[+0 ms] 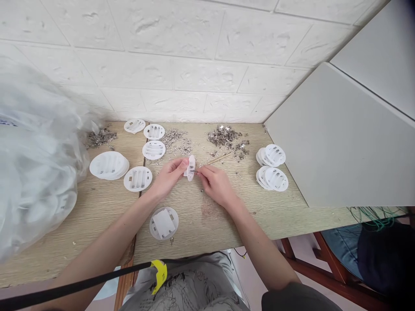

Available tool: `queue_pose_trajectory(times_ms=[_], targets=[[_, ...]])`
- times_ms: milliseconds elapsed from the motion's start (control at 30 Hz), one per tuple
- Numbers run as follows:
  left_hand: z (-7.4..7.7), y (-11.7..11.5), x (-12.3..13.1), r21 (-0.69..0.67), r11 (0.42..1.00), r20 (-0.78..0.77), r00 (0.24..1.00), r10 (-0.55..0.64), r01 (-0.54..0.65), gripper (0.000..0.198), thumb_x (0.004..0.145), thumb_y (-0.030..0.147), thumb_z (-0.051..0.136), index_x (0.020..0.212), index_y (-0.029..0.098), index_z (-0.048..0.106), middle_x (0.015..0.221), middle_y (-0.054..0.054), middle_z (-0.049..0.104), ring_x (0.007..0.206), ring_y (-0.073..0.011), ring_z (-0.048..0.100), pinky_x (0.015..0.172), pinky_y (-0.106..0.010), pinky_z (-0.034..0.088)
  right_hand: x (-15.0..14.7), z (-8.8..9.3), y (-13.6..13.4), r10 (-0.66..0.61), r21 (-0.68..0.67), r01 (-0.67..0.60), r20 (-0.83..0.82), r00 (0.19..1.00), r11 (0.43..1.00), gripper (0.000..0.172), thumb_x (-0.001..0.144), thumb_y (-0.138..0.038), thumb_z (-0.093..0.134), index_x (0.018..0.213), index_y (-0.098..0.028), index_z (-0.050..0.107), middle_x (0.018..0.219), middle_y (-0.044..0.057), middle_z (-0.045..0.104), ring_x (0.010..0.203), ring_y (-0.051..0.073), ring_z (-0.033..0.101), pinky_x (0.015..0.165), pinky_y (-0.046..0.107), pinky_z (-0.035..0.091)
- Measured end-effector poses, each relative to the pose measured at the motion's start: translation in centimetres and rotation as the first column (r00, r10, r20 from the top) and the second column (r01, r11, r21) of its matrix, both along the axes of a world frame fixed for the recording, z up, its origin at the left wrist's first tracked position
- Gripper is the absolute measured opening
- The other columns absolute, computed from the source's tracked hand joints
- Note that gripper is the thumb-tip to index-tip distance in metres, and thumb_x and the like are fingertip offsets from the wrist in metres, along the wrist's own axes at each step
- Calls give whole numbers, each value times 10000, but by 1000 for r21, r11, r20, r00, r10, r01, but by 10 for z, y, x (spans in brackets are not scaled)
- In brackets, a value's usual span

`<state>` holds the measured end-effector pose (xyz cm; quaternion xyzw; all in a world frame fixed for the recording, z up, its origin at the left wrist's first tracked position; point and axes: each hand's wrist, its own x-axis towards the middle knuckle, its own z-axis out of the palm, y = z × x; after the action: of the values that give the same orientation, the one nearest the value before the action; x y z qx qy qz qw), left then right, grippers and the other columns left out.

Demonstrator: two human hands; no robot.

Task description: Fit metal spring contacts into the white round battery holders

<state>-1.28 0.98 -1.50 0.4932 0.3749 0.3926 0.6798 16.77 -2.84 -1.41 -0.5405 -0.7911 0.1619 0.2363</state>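
My left hand (171, 176) is closed on a white plastic battery holder (191, 167), a round disc held up on edge with metal contacts on its face. Against that face, my right hand (214, 181) pinches a small thin metal piece (196, 172); its exact kind is too small to tell. Below my left hand lies another white disc (164, 223), flat side up. Behind my hands are a heap of silvery metal contacts (223, 136) and a scatter of smaller metal pieces (177, 140).
Several battery holders (138, 179) lie at left, beside a stack of discs (108, 165). Two more stacks (275, 179) stand at right by a grey panel (363, 142). A thin wooden stick (220, 158) lies near the contacts. A large plastic bag (35, 164) fills the left side.
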Motion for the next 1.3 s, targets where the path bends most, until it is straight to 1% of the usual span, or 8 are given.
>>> queue_pose_trajectory(times_ms=[300,533,700,867,933,1100,1200,1300], targets=[[5,-1,3,-46,999,85,996,3,1,410,826,572,655,895,174,727,848,-44,657,847,-174,582,850,-325,480,0,2,-1,8,-20,-7,32,999,1000,317,973,-145,405,1137,-186,673,915,72,681,832,194,604,709,286,403],[1,-1,2,-19,1000,-8,1000,12,-12,430,830,579,644,924,166,719,842,-43,661,827,-172,584,812,-304,473,-1,3,-1,5,-12,-3,118,993,1000,303,976,-136,403,1096,-166,679,896,81,676,808,189,594,676,276,379],[5,-2,4,-18,998,-101,994,50,-52,466,797,587,676,946,148,716,919,-67,676,871,-181,590,811,-302,473,-2,4,-2,-10,-19,13,134,991,1000,310,950,-88,415,1081,-164,685,905,84,681,797,186,589,659,273,364],[11,-2,5,-88,995,-24,999,48,-50,470,773,593,698,902,141,709,882,-62,675,871,-186,602,870,-341,489,1,4,-1,14,-33,-12,86,996,999,330,942,-73,400,1094,-163,678,902,78,681,796,182,591,673,268,380],[11,-2,5,-93,995,-4,999,44,-44,459,774,587,699,888,143,709,878,-60,676,877,-187,605,882,-347,491,1,3,-1,17,-32,-14,85,996,999,338,935,-66,399,1102,-165,676,910,79,682,805,184,595,677,268,384],[8,-2,5,-77,995,-21,998,62,-64,419,781,555,711,916,159,710,894,-54,677,893,-183,600,869,-337,480,-2,4,-2,-22,-20,25,127,992,999,348,916,-56,400,1094,-171,676,917,86,689,779,189,594,641,273,364],[7,-2,5,-77,993,-45,995,89,-92,426,751,553,740,898,153,711,877,-59,681,864,-181,597,831,-329,469,-5,4,-3,-50,-3,51,153,987,999,348,906,-44,397,1054,-181,681,879,78,684,732,186,578,602,278,327],[8,-2,6,-81,990,-43,993,113,-116,431,717,541,772,892,151,719,882,-63,692,850,-183,602,814,-328,465,-6,5,-4,-41,7,40,177,983,999,353,887,-16,406,1042,-190,672,867,70,680,726,181,569,584,281,296]])
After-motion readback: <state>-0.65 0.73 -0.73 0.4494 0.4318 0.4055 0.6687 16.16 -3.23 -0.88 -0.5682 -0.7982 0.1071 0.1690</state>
